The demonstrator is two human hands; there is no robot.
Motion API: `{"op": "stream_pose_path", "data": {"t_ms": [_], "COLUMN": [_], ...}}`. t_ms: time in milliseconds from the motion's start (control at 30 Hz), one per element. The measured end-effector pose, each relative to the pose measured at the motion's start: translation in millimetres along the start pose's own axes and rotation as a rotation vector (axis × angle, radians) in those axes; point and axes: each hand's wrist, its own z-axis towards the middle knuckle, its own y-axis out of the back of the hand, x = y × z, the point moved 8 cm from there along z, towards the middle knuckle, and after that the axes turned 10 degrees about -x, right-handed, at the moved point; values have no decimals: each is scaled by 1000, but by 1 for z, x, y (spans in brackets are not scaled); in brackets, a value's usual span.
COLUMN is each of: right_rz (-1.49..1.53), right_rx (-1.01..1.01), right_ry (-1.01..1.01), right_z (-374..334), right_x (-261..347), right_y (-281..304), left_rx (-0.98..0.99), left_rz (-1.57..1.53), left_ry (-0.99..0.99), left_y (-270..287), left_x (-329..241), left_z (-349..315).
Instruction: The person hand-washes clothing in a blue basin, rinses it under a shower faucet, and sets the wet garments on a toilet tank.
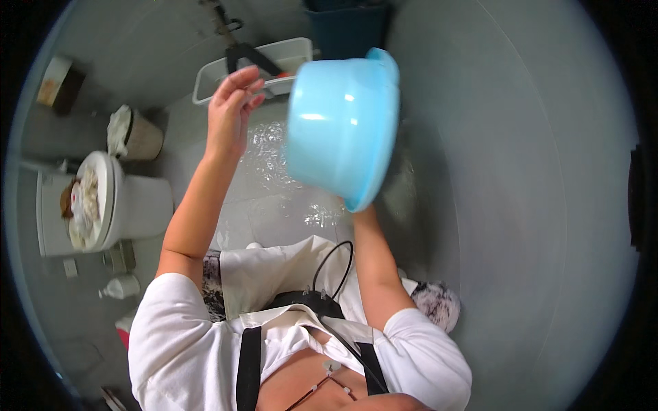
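Note:
A light blue plastic basin (329, 127) is held up tilted on its side, its rim toward the right and its base toward the left. My right hand is mostly hidden behind the basin's lower edge; its wrist (364, 218) shows just below the rim, and the hand supports the basin there. My left hand (235, 109) is raised in the air to the left of the basin, apart from it. Its fingers are loosely bent and spread, with nothing visible in them. Beneath both lies a wet, shiny grey tiled floor (264, 195).
A white shallow tub (288, 49) with a dark-handled tool stands ahead, beside a dark teal bin (349, 31). To the left are a toilet (140, 205) with things piled on its lid, a waste bin (144, 137) and a white bottle (122, 287). A grey wall (514, 192) rises at right.

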Motion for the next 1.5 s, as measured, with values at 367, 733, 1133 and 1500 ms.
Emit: {"op": "stream_pose_path", "data": {"t_ms": [367,733,1133,1500], "right_rz": [281,339,269,100], "right_rx": [204,32,-288,-440], "right_ry": [-132,-204,-237,-288], "right_z": [-63,-120,-204,-339], "right_x": [2,17,4,-54], "right_y": [-46,-99,-136,-270], "left_rx": [-293,-340,-342,-510], "left_rz": [63,115,79,-6], "left_ry": [546,448,472,712], "left_y": [87,54,72,168], "left_x": [89,100,-43,-193], "left_z": [-62,-77,-60,-161]}}
